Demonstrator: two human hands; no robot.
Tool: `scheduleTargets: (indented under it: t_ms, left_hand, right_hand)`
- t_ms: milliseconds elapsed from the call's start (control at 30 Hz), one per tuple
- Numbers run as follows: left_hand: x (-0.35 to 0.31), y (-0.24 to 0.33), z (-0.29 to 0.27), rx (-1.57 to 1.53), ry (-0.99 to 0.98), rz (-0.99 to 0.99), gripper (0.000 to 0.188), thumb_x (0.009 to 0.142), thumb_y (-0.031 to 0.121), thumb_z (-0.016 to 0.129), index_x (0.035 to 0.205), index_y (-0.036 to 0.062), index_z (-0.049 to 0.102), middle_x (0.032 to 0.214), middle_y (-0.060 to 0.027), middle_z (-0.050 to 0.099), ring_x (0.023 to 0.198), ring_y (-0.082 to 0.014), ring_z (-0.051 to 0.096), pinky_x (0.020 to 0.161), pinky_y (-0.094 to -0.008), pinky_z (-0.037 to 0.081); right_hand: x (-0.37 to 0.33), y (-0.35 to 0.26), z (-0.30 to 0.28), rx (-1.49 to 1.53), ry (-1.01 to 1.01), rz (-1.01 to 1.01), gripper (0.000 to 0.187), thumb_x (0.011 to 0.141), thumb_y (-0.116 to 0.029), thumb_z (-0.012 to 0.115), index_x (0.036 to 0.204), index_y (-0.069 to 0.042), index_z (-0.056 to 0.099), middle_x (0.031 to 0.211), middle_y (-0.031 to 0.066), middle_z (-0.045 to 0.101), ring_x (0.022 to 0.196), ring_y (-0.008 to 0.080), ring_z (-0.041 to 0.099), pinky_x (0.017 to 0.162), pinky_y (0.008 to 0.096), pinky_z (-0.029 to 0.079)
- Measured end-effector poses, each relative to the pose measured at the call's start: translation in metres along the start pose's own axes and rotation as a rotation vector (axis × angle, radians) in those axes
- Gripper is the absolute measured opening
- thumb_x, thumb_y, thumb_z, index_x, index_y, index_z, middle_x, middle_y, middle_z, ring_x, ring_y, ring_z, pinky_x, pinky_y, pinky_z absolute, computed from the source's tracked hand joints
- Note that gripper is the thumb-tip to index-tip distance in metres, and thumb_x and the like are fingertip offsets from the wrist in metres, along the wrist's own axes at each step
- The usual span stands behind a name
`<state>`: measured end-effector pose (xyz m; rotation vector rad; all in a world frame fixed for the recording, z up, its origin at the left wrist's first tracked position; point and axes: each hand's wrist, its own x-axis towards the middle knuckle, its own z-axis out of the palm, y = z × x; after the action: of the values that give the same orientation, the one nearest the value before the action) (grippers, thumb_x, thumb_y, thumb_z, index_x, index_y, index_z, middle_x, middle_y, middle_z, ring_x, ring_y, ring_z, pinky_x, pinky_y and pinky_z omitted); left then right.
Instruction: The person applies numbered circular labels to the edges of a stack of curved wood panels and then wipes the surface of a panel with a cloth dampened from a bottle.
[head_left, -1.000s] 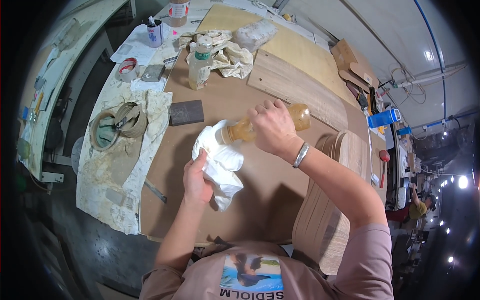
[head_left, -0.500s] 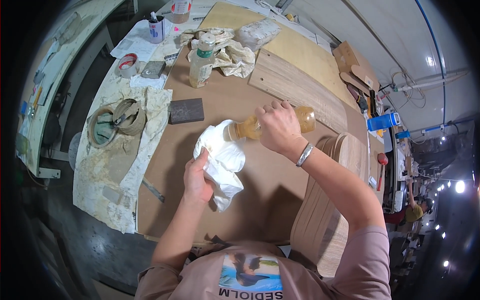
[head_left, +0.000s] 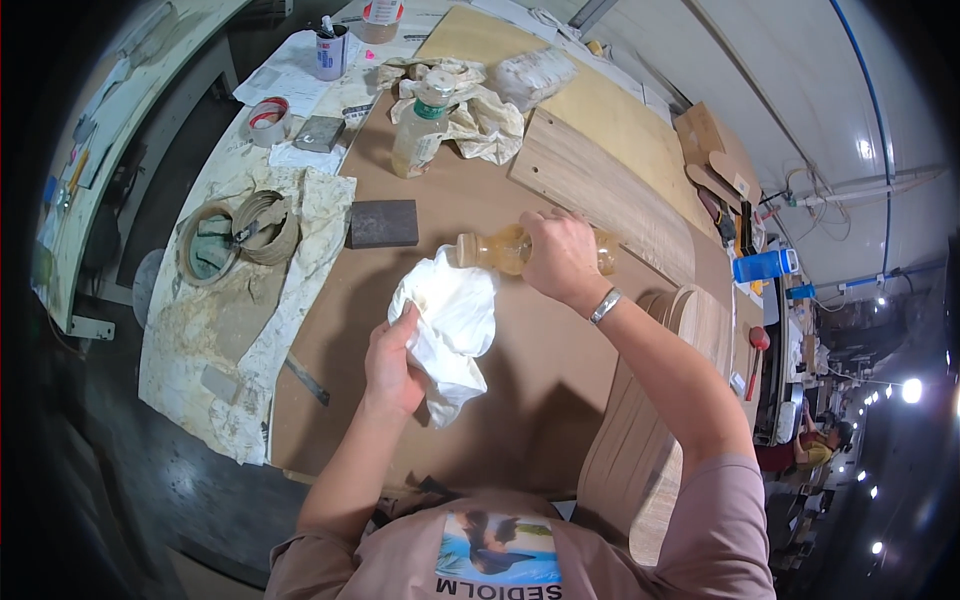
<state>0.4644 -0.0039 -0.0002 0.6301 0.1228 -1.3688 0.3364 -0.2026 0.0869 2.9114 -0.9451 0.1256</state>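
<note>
My left hand (head_left: 394, 362) is closed on a crumpled white cloth (head_left: 452, 325), which spreads above the thumb and hangs down past the fingers. My right hand (head_left: 562, 258) is wrapped round the middle of a clear plastic bottle (head_left: 495, 250) with amber-yellow contents. The bottle lies nearly level in the air, its neck pointing left at the cloth's upper right edge. Whether its mouth touches the cloth I cannot tell. Beyond the cloth, a dark grey rectangular block (head_left: 384, 223) rests on the brown board (head_left: 335, 350).
A second bottle (head_left: 418, 140) stands at the back beside crumpled stained cloth (head_left: 490, 125). Wood-grain panels (head_left: 600, 195) lie behind my right hand, and rounded ones (head_left: 655, 400) are stacked near my right forearm. At left are containers (head_left: 208, 250) on stained paper (head_left: 225, 345). Another person (head_left: 815, 443) is far right.
My right hand and the bottle have shifted slightly; the bottle's mouth has moved up off the cloth's face to its upper edge. The cloth is spread a little higher.
</note>
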Motion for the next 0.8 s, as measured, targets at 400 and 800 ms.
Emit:
scheduleTargets:
  t_ms: [400,800]
  left_hand:
    - [-0.016,0.006,-0.002,0.077,0.007,0.058,0.041,0.096,0.018,0.057,0.127,-0.0082,0.052,0.121,-0.0167,0.061,0.109,-0.0265,0.062,0.096,-0.04,0.049]
    - [-0.013,-0.048,0.006,0.312,-0.21,-0.078,0.035,0.094,0.01,0.057,0.123,-0.0083,0.056,0.112,-0.013,0.065,0.099,-0.0179,0.063,0.087,-0.0327,0.05]
  right_hand:
    - [0.058,0.02,0.052,1.431,0.081,0.397,0.077,0.058,0.01,0.083,0.128,0.0,0.051,0.117,0.0091,0.065,0.11,0.021,0.062,0.099,0.0364,0.049]
    - [-0.06,0.095,-0.068,0.563,-0.323,0.37,0.055,0.087,-0.022,0.07,0.135,0.0,0.053,0.13,0.0184,0.06,0.122,0.0249,0.056,0.107,0.0363,0.039]
